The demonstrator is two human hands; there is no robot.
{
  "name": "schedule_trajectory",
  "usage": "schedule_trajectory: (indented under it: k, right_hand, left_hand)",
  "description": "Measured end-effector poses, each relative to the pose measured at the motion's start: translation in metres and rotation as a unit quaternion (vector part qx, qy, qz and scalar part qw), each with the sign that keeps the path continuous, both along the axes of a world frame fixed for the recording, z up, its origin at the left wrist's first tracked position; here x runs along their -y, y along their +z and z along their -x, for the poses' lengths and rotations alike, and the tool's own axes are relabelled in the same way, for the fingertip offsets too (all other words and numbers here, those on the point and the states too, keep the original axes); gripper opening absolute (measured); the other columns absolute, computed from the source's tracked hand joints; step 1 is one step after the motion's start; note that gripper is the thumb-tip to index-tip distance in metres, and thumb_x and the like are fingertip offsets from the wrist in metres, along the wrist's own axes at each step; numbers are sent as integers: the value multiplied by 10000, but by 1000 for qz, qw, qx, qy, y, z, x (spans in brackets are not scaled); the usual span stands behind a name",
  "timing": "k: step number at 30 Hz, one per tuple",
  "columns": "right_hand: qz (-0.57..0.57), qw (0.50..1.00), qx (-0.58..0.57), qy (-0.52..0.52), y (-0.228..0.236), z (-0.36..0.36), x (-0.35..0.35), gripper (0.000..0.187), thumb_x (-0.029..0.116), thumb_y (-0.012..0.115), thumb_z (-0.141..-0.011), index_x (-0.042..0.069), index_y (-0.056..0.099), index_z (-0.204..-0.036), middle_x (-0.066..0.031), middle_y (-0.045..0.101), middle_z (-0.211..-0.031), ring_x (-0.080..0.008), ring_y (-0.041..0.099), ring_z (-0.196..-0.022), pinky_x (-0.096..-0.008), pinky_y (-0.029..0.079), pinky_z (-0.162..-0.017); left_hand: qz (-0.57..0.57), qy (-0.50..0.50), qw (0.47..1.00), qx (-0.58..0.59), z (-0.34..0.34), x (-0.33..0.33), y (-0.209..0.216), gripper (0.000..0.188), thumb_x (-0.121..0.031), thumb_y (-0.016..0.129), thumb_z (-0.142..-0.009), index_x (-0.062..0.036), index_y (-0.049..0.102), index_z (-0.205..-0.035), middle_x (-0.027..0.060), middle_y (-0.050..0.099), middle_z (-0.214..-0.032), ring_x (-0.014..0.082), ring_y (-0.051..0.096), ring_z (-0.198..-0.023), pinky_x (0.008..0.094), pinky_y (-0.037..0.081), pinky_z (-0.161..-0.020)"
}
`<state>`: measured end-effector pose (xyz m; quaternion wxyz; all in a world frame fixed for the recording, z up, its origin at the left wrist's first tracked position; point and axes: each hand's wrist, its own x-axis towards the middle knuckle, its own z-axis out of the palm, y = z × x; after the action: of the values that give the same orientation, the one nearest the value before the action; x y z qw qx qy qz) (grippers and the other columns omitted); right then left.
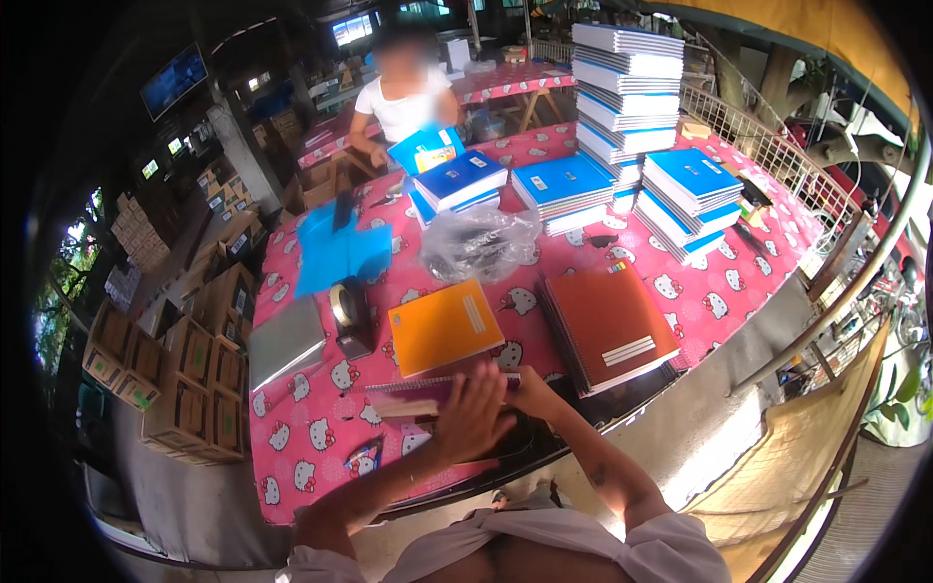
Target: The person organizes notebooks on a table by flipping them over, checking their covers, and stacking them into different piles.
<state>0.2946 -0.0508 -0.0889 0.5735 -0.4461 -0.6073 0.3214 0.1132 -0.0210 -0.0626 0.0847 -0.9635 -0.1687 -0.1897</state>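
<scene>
the purple notebook (413,396) is under the left hand (473,416) and reaches out to the left of its fingers, near the close edge of the worktop (326,413). those fingers are straight and almost together, laid over the notebook rather than curled round it. the right hand (530,393) is at the notebook's right end; its fingers are partly hidden, so i cannot tell whether they are clamped.

the notebook should be light and fairly stiff along the coil (408,386), with bendy, perhaps slick covers and pages that could fan out. the best hold is probably both covers pinched together, near the coil.

just beyond the fingers lies the orange notebook (447,328); farther right, the brown stack (610,325).
</scene>
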Motion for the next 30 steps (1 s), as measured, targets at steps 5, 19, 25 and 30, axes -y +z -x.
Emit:
schedule_trajectory:
  k: [5,19,25,30]
  right_hand:
    - [77,995,28,51,-8,-15,0,350,46,707,-807,-5,659,-1149,-136,721,-1060,-172,683,-952,-335,524,-824]
    - [130,978,130,-101,-30,0,75,471,244,816,-790,53,643,-1183,-176,695,-1137,-321,703,-929,-358,555,-766]
    - [-32,977,211,-24,-9,77,119,524,274,787,-805,206,601,-1290,-138,501,-1371,-378,576,-1123,-435,515,-829]
    - [-137,872,462,-82,-33,107,55,584,242,746,-784,299,579,-1341,-64,476,-1225,-302,490,-1075,-477,423,-890]
  left_hand:
    - [8,19,1000,1,-19,-9,22,752,-497,460,-976,86,364,-1441,308,318,-1523,426,267,-1456,595,150,-1161]
    - [213,182,861,424,105,-17,22,650,-367,479,-1012,77,307,-1455,312,280,-1530,466,282,-1428,600,275,-1112]
    - [186,405,895,-16,240,7,-97,610,-362,581,-961,30,406,-1394,288,407,-1428,451,420,-1311,566,360,-1045]
    - [180,416,891,20,244,-2,-103,545,-430,564,-971,2,514,-1299,241,585,-1211,385,579,-1127,525,455,-940]
